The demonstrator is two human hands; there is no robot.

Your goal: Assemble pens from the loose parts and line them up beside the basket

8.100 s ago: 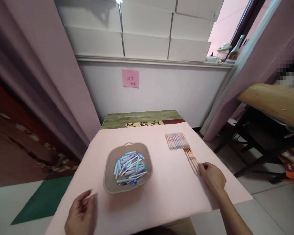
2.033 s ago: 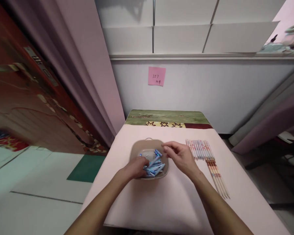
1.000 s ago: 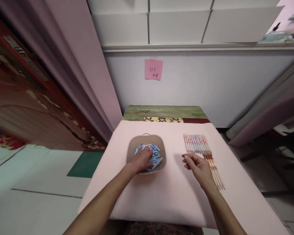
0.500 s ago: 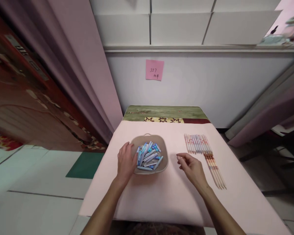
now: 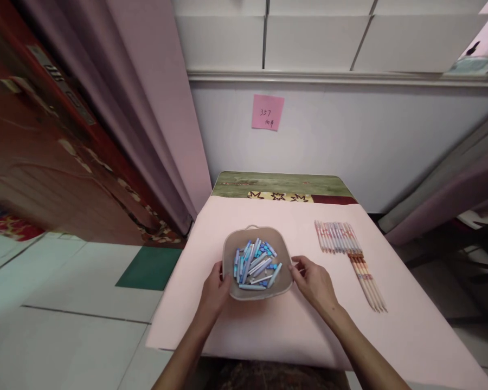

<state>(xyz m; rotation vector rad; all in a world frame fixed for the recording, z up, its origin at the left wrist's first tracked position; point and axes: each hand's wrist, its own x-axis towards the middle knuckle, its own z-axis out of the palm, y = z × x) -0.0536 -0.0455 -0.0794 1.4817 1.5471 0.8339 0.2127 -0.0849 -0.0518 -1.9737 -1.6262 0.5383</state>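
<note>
Right hand (image 5: 316,283) now at basket (image 5: 283,261), opposite left hand (image 5: 213,290), grip round both sides, loop handle (image 5: 252,226) away, pens (image 5: 250,265) aslant

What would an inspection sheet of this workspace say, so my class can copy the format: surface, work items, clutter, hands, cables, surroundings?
Surface: pink cover over a table, its green end showing at the far side.
Work items: grey-brown bin holding loose blue and white pens; to its right, a row of pale pens and, nearer, brown-and-cream pens.
Clutter: blurred items on the sill, upper right.
Hands: left hand and right hand on opposite sides of the bin.
Cables: nothing seen.
Surroundings: pink note on the wall; red door at left.
</note>
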